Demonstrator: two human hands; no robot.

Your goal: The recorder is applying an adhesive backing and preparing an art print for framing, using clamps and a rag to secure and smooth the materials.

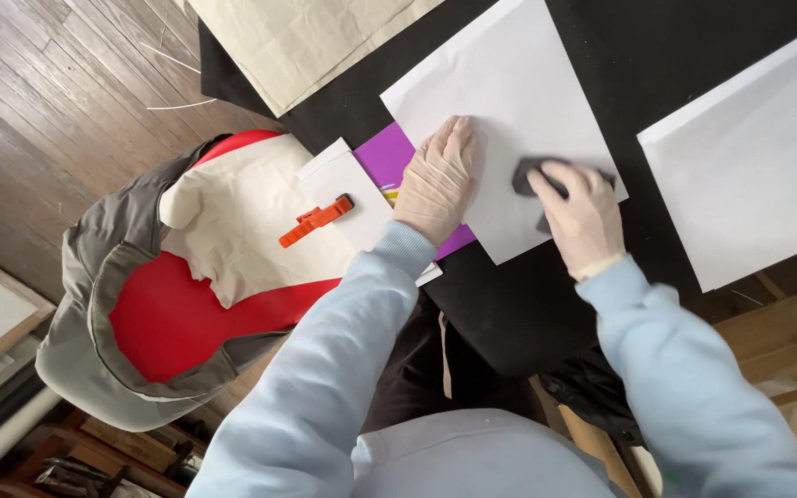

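Crosswise, dark block (535, 177) under right hand (583, 217).

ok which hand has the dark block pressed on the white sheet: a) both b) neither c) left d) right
d: the right hand grips the dark block on the white sheet, while the left hand lies flat and empty on the sheet's edge, above the purple paper.

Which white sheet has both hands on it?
The middle white sheet, lying partly over the purple paper. The left hand presses it and the right hand holds a dark block on it. The right-side sheet lies untouched.
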